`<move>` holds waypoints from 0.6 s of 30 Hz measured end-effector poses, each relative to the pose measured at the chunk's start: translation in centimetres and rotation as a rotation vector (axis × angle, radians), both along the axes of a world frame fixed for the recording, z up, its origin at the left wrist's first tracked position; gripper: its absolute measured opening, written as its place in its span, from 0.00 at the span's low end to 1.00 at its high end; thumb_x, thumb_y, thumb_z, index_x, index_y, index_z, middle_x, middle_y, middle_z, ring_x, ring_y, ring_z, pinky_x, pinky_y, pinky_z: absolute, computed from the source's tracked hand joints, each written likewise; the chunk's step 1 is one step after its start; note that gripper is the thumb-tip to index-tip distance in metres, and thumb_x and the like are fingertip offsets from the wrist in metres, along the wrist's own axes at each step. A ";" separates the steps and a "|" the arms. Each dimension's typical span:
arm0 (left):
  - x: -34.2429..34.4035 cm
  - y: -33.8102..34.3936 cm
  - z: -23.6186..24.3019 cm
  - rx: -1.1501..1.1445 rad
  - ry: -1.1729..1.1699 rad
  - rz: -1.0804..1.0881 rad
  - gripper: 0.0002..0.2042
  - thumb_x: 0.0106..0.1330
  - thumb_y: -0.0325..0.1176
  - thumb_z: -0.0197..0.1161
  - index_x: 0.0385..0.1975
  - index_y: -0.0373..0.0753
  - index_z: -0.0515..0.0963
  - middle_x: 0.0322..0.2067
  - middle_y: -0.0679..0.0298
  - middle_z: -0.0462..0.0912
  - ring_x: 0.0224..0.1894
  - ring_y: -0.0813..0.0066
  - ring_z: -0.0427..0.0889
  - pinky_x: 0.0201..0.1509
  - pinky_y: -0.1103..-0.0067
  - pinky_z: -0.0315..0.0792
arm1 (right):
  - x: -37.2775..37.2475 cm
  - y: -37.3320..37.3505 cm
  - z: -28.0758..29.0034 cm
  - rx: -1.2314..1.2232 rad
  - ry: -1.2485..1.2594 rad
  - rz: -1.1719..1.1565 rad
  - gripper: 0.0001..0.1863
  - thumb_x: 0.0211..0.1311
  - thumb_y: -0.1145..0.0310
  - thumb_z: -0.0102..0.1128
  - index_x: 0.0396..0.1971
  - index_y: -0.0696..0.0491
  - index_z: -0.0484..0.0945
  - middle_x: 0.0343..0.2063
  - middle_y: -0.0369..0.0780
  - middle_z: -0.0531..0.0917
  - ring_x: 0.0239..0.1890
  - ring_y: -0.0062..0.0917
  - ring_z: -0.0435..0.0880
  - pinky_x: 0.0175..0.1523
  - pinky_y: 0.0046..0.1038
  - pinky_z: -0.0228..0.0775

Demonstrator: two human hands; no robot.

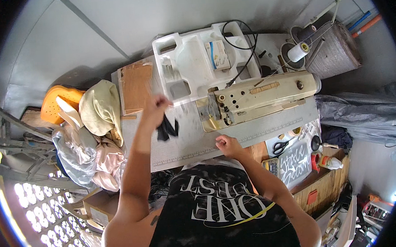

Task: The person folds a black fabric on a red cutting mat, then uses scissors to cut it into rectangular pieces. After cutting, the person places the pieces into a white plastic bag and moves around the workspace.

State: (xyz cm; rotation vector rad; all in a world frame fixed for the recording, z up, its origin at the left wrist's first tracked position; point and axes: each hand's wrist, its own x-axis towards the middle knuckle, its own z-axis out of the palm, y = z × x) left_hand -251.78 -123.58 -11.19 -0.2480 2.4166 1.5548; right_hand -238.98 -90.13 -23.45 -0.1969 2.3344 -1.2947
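Note:
My left hand is over the left part of the grey sewing table, smeared by motion, so its fingers' grip is unclear. A small piece of black cloth is just below it, beside my wrist; whether the hand touches it is hidden. My right hand rests at the table's front edge, fingers curled closed, and anything inside them is hidden. Just beyond it stands a cream industrial sewing machine, its needle end toward the left.
Behind lies a white foam tray with a small box and a black cable. Thread cones stand at the back right. Folded fabrics lie left. Scissors and a glue bottle are at the right.

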 end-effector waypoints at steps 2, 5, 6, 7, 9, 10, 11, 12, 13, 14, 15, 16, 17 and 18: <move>-5.1 -0.1 3.3 -0.248 -0.010 -0.003 0.12 0.65 0.38 0.67 0.38 0.35 0.85 0.32 0.61 0.87 0.38 0.75 0.82 0.46 0.76 0.73 | -0.5 1.0 0.1 0.011 0.014 0.006 0.16 0.62 0.63 0.67 0.46 0.55 0.81 0.32 0.45 0.88 0.35 0.34 0.89 0.43 0.33 0.80; -11.1 1.0 4.8 -0.367 0.061 0.108 0.23 0.63 0.51 0.67 0.41 0.33 0.85 0.40 0.51 0.88 0.44 0.60 0.86 0.52 0.68 0.76 | -1.2 3.4 0.9 0.083 0.055 0.026 0.16 0.63 0.63 0.67 0.45 0.56 0.82 0.33 0.46 0.88 0.35 0.34 0.89 0.43 0.33 0.80; -11.4 0.8 4.8 -0.540 0.042 0.116 0.25 0.62 0.53 0.66 0.43 0.33 0.85 0.43 0.48 0.87 0.45 0.56 0.86 0.53 0.67 0.75 | -1.5 4.6 1.2 0.139 0.056 0.024 0.16 0.63 0.63 0.67 0.45 0.56 0.82 0.33 0.46 0.88 0.35 0.34 0.89 0.43 0.33 0.80; -11.7 1.0 4.6 -0.698 -0.002 0.104 0.28 0.62 0.56 0.66 0.45 0.33 0.85 0.45 0.46 0.86 0.47 0.53 0.86 0.55 0.65 0.75 | -1.6 6.1 1.6 0.130 0.086 -0.017 0.16 0.63 0.63 0.66 0.45 0.56 0.82 0.33 0.46 0.88 0.35 0.34 0.89 0.43 0.33 0.80; -11.1 1.2 4.0 -0.834 -0.078 0.068 0.32 0.61 0.59 0.65 0.47 0.32 0.84 0.47 0.43 0.85 0.49 0.49 0.85 0.56 0.62 0.75 | -1.3 9.2 2.1 0.122 0.134 -0.130 0.15 0.63 0.63 0.66 0.45 0.56 0.82 0.33 0.45 0.88 0.33 0.32 0.89 0.42 0.32 0.80; -10.7 1.4 3.7 -0.811 -0.110 0.043 0.32 0.61 0.59 0.64 0.48 0.31 0.84 0.47 0.42 0.85 0.49 0.49 0.85 0.56 0.62 0.75 | -1.1 10.8 2.2 0.158 0.100 -0.189 0.15 0.64 0.63 0.66 0.45 0.56 0.82 0.32 0.45 0.88 0.32 0.31 0.89 0.41 0.32 0.80; -10.4 1.5 3.6 -0.743 -0.129 0.025 0.33 0.60 0.59 0.64 0.48 0.31 0.84 0.46 0.41 0.85 0.49 0.49 0.86 0.55 0.61 0.75 | -0.6 12.3 2.1 0.171 0.088 -0.248 0.15 0.64 0.63 0.66 0.45 0.57 0.82 0.32 0.45 0.88 0.31 0.29 0.88 0.40 0.32 0.80; -10.2 1.6 3.4 -0.754 -0.173 0.000 0.33 0.60 0.59 0.64 0.48 0.30 0.84 0.46 0.41 0.85 0.48 0.49 0.86 0.55 0.61 0.76 | 0.2 13.7 2.0 0.189 0.056 -0.314 0.15 0.64 0.63 0.65 0.45 0.57 0.82 0.31 0.44 0.87 0.31 0.28 0.88 0.39 0.31 0.80; -10.3 1.5 3.4 -0.720 -0.198 -0.011 0.32 0.60 0.59 0.64 0.47 0.30 0.84 0.45 0.41 0.85 0.48 0.49 0.86 0.55 0.61 0.76 | 0.9 14.9 1.7 0.207 0.060 -0.329 0.15 0.64 0.64 0.65 0.45 0.57 0.82 0.31 0.44 0.87 0.30 0.27 0.88 0.38 0.31 0.79; -10.3 1.4 3.3 -0.644 -0.218 -0.046 0.32 0.60 0.58 0.64 0.45 0.29 0.84 0.43 0.41 0.86 0.48 0.49 0.86 0.55 0.61 0.76 | 1.5 15.8 1.4 0.224 0.047 -0.350 0.15 0.65 0.64 0.65 0.45 0.57 0.81 0.30 0.43 0.87 0.29 0.26 0.87 0.38 0.30 0.79; -10.7 0.9 3.1 -0.792 -0.132 -0.072 0.30 0.60 0.57 0.63 0.44 0.30 0.85 0.42 0.42 0.86 0.47 0.49 0.86 0.55 0.60 0.77 | 2.2 16.5 1.0 0.271 -0.035 -0.396 0.14 0.65 0.64 0.65 0.45 0.57 0.81 0.30 0.43 0.87 0.28 0.25 0.87 0.37 0.30 0.78; -11.0 0.2 2.9 -0.903 -0.031 -0.109 0.29 0.60 0.55 0.62 0.42 0.31 0.85 0.40 0.43 0.87 0.46 0.50 0.87 0.55 0.60 0.77 | 2.8 17.0 0.7 0.301 -0.015 -0.389 0.15 0.65 0.64 0.64 0.45 0.57 0.81 0.29 0.43 0.87 0.28 0.24 0.87 0.36 0.29 0.78; -11.3 -0.6 2.4 -0.930 0.041 -0.135 0.25 0.58 0.51 0.64 0.46 0.34 0.84 0.43 0.44 0.86 0.49 0.50 0.85 0.57 0.60 0.75 | 3.4 17.3 0.4 0.286 0.006 -0.366 0.15 0.65 0.64 0.64 0.45 0.57 0.81 0.29 0.43 0.87 0.29 0.26 0.87 0.37 0.30 0.78; -11.5 -1.9 2.0 -0.965 0.119 -0.146 0.24 0.56 0.46 0.66 0.49 0.38 0.83 0.46 0.45 0.85 0.52 0.51 0.84 0.60 0.61 0.74 | 3.9 17.4 0.2 0.282 -0.011 -0.366 0.15 0.65 0.63 0.64 0.46 0.56 0.82 0.30 0.44 0.87 0.30 0.27 0.88 0.37 0.31 0.78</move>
